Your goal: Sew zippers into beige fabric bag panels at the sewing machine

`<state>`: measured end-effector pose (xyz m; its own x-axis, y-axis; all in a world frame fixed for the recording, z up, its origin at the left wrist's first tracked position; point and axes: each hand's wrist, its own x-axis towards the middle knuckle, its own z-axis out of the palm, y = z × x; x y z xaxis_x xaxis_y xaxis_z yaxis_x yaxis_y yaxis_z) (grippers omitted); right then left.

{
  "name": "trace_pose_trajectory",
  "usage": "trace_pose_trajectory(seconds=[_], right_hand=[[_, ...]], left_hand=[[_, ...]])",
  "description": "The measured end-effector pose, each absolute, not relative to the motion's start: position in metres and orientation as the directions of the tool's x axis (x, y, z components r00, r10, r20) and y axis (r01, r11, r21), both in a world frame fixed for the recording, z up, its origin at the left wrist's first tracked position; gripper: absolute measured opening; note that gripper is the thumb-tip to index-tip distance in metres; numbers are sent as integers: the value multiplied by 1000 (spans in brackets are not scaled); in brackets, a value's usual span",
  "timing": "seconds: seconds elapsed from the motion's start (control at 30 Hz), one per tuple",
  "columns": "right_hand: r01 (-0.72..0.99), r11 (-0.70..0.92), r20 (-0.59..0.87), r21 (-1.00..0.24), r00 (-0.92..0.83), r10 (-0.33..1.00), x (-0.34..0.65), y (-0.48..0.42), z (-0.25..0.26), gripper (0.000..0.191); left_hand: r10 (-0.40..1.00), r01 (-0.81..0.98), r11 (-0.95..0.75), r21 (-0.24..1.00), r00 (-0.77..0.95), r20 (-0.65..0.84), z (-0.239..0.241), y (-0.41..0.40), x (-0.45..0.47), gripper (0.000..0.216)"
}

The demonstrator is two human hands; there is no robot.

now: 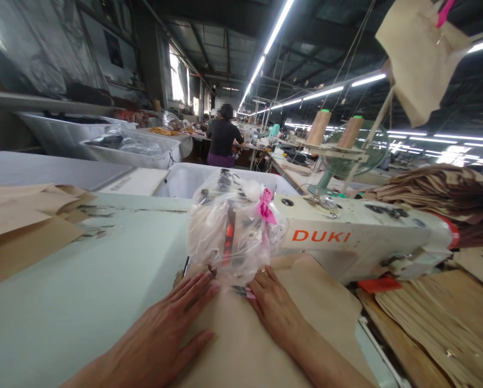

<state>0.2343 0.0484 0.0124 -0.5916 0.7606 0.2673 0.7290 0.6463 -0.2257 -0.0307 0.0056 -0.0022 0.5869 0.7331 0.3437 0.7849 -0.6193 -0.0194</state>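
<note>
A beige fabric piece [306, 293] lies under the head of a white sewing machine [322, 237], which is wrapped in clear plastic [209, 221] tied with a pink strip [266, 206]. My left hand [185, 310] rests flat on the cloth left of the needle area, fingers stretched forward and thumb apart. To the right of the needle, my right hand [270, 299] presses on the same cloth with bent fingers. Thread snips [241, 292], dark-bladed with a bit of pink, stick out leftward from under its fingers. The needle itself is hidden behind plastic and fingertips.
Beige pieces [27, 221] lie on the pale green table [116, 258] at left. Stacked pieces [435, 318] sit on a wooden board at right. Behind the machine are a white bin [180, 175], thread cones [319, 127] and a fan [358, 151]. Farther back, a person [224, 137] works.
</note>
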Motion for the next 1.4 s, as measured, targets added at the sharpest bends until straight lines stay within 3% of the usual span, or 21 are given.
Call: trace_pose_trajectory(seconds=[0.4,0.73,1.4], right_hand=[[729,639,256,-245,-587,768,232,52,12,25],[730,639,258,-243,-586,768,233,51,12,24],[723,641,250,-259,-590,767,233,52,12,26]], left_hand=[[750,777,-626,65,578,321,6,5,-30,63],[742,783,-622,-17,596,307,3,6,-30,64],[755,784,-621,3,597,272,4,5,-29,64]])
